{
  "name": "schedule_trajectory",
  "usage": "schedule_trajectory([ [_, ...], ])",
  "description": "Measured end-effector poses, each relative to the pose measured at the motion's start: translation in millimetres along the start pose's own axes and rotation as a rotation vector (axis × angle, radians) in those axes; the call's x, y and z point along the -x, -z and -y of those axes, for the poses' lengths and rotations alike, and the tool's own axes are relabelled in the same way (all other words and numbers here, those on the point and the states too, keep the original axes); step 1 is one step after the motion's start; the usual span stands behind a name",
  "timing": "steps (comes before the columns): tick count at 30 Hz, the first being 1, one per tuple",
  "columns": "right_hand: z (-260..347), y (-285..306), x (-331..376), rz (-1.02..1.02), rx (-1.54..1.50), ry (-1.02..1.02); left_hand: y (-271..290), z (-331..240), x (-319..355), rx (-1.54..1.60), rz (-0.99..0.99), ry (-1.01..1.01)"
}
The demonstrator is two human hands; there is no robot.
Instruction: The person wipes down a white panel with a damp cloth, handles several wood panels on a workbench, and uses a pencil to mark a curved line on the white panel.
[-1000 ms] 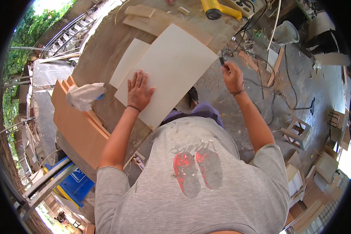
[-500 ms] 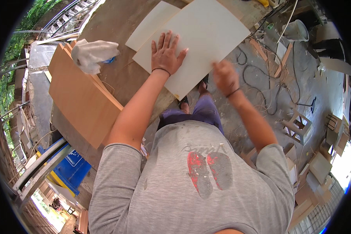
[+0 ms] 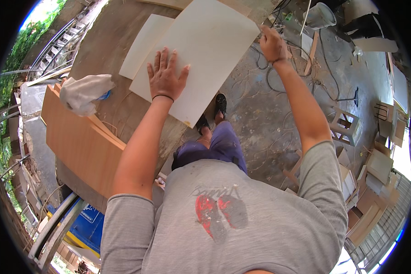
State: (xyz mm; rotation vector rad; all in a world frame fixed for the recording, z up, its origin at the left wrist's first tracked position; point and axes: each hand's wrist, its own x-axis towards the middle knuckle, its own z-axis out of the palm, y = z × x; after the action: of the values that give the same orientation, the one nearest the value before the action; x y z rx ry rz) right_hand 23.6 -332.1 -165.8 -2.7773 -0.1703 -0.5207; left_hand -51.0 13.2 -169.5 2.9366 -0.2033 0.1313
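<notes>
A large white sheet (image 3: 210,50) lies on a brown worktable (image 3: 100,41) and overhangs its near edge. My left hand (image 3: 165,75) presses flat on the sheet's near-left part, fingers spread, a dark band at the wrist. My right hand (image 3: 271,43) is curled shut at the sheet's right edge, back of the hand toward me. It seems to grip a small dark tool that the fingers mostly hide. A smaller white sheet (image 3: 144,43) lies partly under the large one on its left.
A crumpled white cloth (image 3: 84,91) rests on orange-brown boards (image 3: 77,137) leaning by the table's left end. A blue crate (image 3: 91,223) stands below them. Cables (image 3: 283,80) trail over the concrete floor, with a white bucket (image 3: 322,16), a wooden stool (image 3: 347,125) and stacked boards (image 3: 374,169) to the right.
My left hand stays flat on the sheet. My right hand has moved up along the sheet's right edge, away from my body. The view has shifted closer over the table.
</notes>
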Motion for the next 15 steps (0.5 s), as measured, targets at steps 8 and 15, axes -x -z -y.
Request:
schedule_trajectory([
  [8, 60.9, -0.5, 40.9, 0.160, 0.062, 0.194, -0.6, 3.8, 5.9, -0.020, 0.010, 0.026],
  [15, 246.4, 36.5, 206.8, 0.699, -0.400, 0.400, -0.6, -0.5, 3.2, 0.063, -0.031, 0.012],
])
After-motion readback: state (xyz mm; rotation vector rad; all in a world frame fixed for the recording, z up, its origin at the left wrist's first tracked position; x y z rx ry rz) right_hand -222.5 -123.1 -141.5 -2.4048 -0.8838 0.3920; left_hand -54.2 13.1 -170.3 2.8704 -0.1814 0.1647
